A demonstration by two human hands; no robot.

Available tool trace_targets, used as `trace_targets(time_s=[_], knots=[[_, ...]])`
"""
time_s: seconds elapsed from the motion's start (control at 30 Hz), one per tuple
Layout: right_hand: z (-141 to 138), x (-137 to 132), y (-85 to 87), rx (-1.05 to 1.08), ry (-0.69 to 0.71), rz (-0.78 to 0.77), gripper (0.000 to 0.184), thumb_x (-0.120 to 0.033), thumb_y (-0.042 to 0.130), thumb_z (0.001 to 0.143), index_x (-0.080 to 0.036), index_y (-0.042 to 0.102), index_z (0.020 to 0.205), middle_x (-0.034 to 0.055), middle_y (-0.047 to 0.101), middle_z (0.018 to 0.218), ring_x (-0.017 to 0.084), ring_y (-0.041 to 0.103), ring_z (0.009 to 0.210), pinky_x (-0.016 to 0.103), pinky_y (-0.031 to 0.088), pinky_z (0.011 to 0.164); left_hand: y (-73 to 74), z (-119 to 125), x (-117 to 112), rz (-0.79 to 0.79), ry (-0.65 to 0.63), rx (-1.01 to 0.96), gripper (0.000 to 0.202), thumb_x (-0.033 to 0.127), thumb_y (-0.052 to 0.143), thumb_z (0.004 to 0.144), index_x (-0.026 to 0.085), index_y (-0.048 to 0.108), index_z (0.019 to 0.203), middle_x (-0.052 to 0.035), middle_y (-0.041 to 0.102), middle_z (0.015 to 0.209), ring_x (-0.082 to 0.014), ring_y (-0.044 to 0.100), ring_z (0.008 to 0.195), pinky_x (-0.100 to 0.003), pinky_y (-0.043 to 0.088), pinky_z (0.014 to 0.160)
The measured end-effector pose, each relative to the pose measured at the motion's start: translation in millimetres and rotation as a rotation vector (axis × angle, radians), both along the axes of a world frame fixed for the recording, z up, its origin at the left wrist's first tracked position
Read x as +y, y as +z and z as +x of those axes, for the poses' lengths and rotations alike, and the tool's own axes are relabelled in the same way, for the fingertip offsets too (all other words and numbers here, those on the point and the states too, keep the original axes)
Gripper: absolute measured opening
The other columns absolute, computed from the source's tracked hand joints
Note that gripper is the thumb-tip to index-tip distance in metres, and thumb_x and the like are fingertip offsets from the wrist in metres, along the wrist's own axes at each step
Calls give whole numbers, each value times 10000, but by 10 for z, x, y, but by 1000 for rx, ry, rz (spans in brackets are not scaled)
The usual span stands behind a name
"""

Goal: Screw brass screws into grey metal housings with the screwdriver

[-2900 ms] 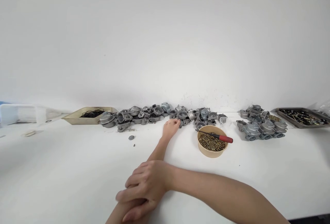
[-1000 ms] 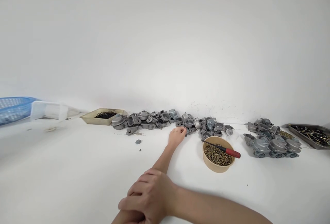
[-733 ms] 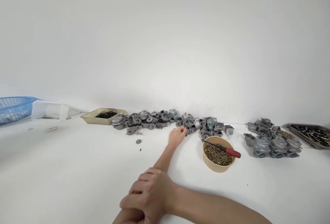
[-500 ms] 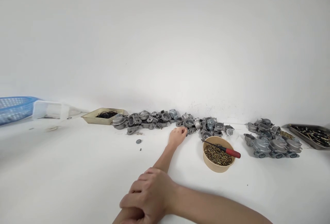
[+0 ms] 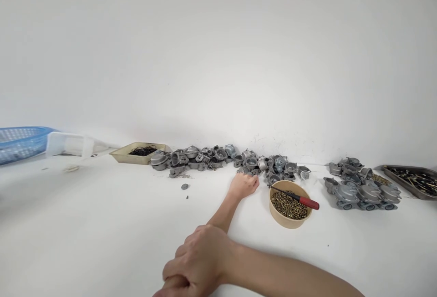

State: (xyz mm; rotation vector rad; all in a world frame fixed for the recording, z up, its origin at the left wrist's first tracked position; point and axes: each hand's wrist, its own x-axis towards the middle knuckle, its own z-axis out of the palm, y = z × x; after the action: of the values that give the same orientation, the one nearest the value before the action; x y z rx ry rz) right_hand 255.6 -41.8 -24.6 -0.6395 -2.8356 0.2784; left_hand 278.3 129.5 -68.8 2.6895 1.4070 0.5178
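My left hand [image 5: 244,185] rests on the white table with its fingers curled into a loose fist. No object shows in it, though its underside is hidden. Just beyond the knuckles lies a pile of grey cast-metal housings [image 5: 251,163] with round openings. My right hand [image 5: 201,258] crosses over in front, wrapped round my left forearm [image 5: 220,217]. To the right of my left hand stands a round tan bowl [image 5: 287,221] full of small brass-coloured screws [image 5: 288,206]. A screwdriver [image 5: 307,202] with a red and black handle lies across the bowl's rim.
More grey housings [image 5: 193,153] lie along the wall, with others in rows [image 5: 368,194] at right. A yellowish tray [image 5: 119,156] holds black rings; a dark tray [image 5: 403,178] holds slender parts. A blue basket [image 5: 27,142] and white container [image 5: 64,144] stand left. A grey disc [image 5: 185,186] lies loose.
My left hand has slid a little to the right and towards me, away from the housings, fingers still curled. My right hand stays round my left forearm, its fingers slightly shifted.
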Motion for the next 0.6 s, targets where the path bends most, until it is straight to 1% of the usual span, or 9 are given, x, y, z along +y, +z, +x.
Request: trace_targets(time_s=[0.1, 0.2, 0.3, 0.37, 0.5, 0.6], knots=[[-22, 4, -69, 6, -19, 13, 442, -643, 573, 1012, -261, 685, 819, -31, 736, 754, 208, 688, 762, 348, 447, 746, 27, 36, -37, -3, -53, 33, 238, 364, 650, 1050, 164, 680, 1176, -91, 696, 1170, -221, 697, 990, -419, 616, 891], [-44, 6, -119, 8, -42, 18, 471, -694, 573, 983, -265, 693, 833, -22, 756, 787, 219, 696, 783, 357, 445, 741, 58, 86, -86, -12, -90, 55, 247, 363, 659, 1045, 154, 677, 1175, -85, 700, 1145, -221, 702, 972, -418, 620, 876], [-53, -8, -146, 9, -65, 26, 513, -751, 579, 948, -264, 698, 839, -15, 767, 817, 227, 702, 795, 364, 451, 746, 82, 146, -140, -27, -119, 69, 245, 361, 660, 1045, 152, 678, 1171, -82, 701, 1136, -218, 703, 963, -414, 622, 870], [-51, -24, -144, 4, -66, 30, 535, -766, 560, 950, -260, 699, 845, -11, 769, 825, 229, 704, 792, 370, 459, 752, 95, 184, -170, -41, -130, 74, 245, 361, 659, 1045, 154, 678, 1173, -84, 700, 1143, -218, 702, 967, -413, 621, 873], [-39, -45, -118, -11, -69, 39, 538, -732, 494, 1004, -255, 709, 878, 7, 780, 854, 243, 718, 818, 386, 472, 762, 121, 220, -203, -76, -110, 52, 255, 364, 663, 1042, 155, 675, 1187, -87, 696, 1162, -224, 700, 984, -421, 619, 883], [-32, -46, -95, -30, -71, 35, 506, -715, 517, 1001, -259, 713, 903, 10, 782, 877, 246, 725, 846, 395, 489, 781, 143, 212, -207, -104, -68, 3, 256, 367, 660, 1043, 157, 676, 1188, -88, 695, 1169, -227, 699, 995, -426, 616, 892]])
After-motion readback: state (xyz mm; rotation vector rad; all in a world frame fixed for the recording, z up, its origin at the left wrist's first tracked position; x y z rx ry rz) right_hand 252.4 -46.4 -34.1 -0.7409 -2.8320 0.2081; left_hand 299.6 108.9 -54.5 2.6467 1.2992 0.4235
